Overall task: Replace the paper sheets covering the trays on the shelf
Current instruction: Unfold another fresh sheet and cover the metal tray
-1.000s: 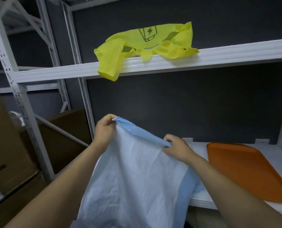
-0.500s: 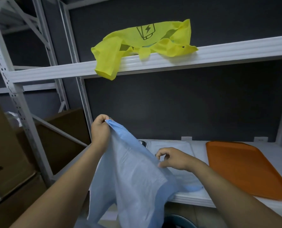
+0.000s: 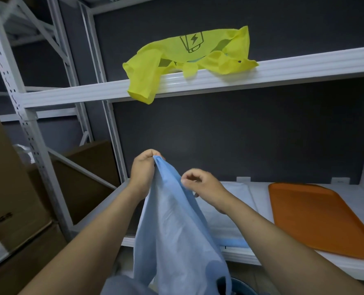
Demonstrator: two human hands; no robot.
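1. The left hand (image 3: pixel 145 175) is raised in front of the shelf (image 3: pixel 283 266), its fingers (image 3: pixel 150 154) curled tight and pinching the top of the sheet (image 3: pixel 177 231).
2. The sheet, pale blue, hangs straight down from that pinch between the two forearms, in front of the shelf's left end.
3. The right hand (image 3: pixel 202 188) is just right of the sheet's upper edge, fingers curled with thumb and forefinger close together; I cannot tell whether they hold the sheet.
4. A white sheet (image 3: pixel 230 211) lies flat on the shelf behind the right wrist.
5. An orange tray (image 3: pixel 317 220) lies bare on the shelf, further right.
6. A yellow vest (image 3: pixel 189 52) drapes over the upper shelf (image 3: pixel 304 69).
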